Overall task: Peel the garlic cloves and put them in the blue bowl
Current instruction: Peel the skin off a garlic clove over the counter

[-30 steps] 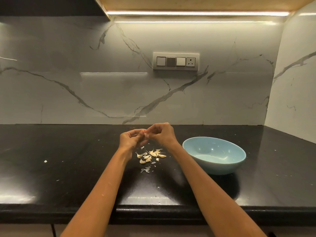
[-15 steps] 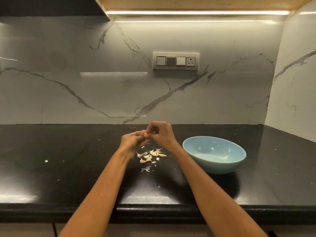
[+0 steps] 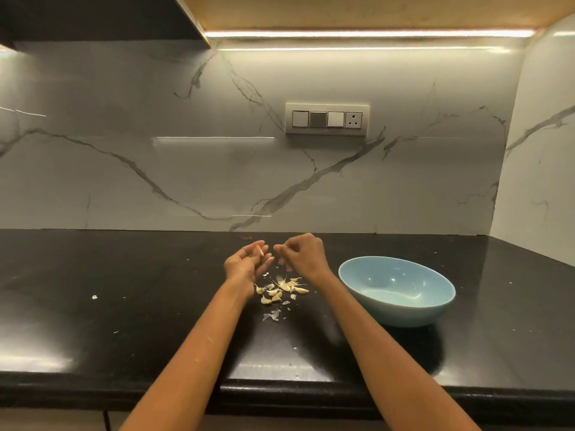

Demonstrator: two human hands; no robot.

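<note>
My left hand (image 3: 247, 264) is palm-up above the black counter and holds a pale garlic clove (image 3: 259, 250) between thumb and fingertips. My right hand (image 3: 303, 255) hovers just to its right, a small gap apart, with fingers curled and tips pinched together. Anything between those tips is too small to see. A pile of several garlic cloves (image 3: 284, 289) lies on the counter below both hands. The blue bowl (image 3: 404, 317) stands to the right of the pile with nothing visible inside.
Bits of papery garlic skin (image 3: 272, 315) lie in front of the pile, and small flecks (image 3: 94, 297) are scattered to the left. The marble wall with a switch panel (image 3: 327, 119) stands behind, and a side wall closes the right end of the black counter (image 3: 140, 306).
The two hands, joined on the clove before, have come apart. My right hand pulled off to the right, and my left hand turned palm-up with the clove.
</note>
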